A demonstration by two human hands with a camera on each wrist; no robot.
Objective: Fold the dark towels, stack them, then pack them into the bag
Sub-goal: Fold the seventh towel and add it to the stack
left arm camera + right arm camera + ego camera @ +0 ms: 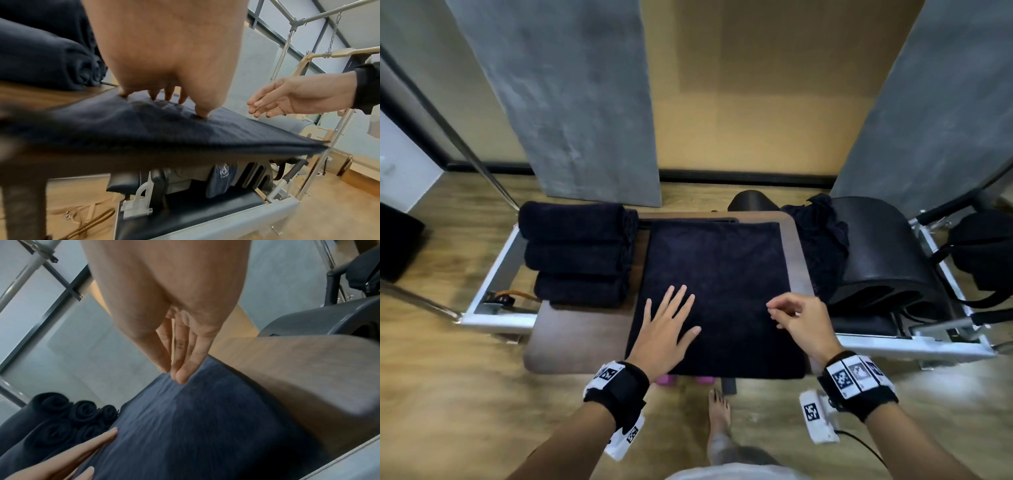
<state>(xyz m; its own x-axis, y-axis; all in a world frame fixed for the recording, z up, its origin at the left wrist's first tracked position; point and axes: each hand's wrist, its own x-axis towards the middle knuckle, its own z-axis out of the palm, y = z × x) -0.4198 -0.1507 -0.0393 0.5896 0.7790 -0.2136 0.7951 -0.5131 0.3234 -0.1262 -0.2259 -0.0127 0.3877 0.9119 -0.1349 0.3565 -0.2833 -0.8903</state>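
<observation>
The left hand (667, 329) is laid flat, fingers spread, on the dark towel (719, 274) spread over the wooden table (571, 339); its fingertips (202, 113) are seen pressing only from the left wrist. At 3 o'clock the right hand (798, 318) hovers loosely open, holding nothing. At 10 o'clock rolled towels (578, 253) are stacked. At 1 o'clock crumpled dark cloth (822, 240) is seen.

The head view looks steeply down from above onto the bench (585, 329), taking in both forearms and the floor. The left wrist view sits low and close, facing rightward across the spread towel (164, 129). The right wrist view, equally near, faces leftward over that same towel toward the rolled towels (61, 421).
</observation>
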